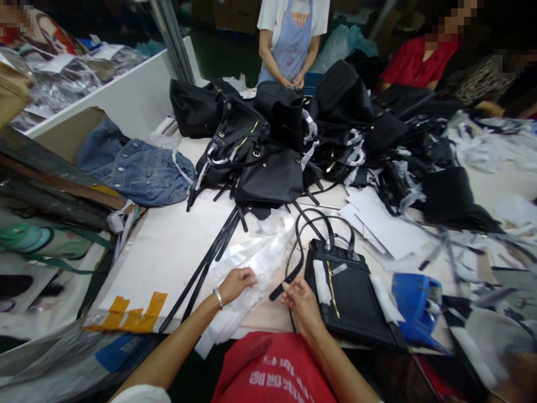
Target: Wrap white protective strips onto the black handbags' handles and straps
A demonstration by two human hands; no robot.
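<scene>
The left hand [237,281] grips a crumpled white plastic wrap [251,263] at 6 o'clock on the counter [168,246], while the right hand [301,302] pinches a black strap [293,268] of the black handbag [348,291] just beside it. A heap of black bags [293,140] crowds 12 o'clock, a denim jacket [138,170] lies at 10, a blue box [413,296] at 4; no writing legible.

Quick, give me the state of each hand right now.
Left hand: closed on the clear plastic wrapping.
Right hand: pinching the black strap of the black handbag.
</scene>
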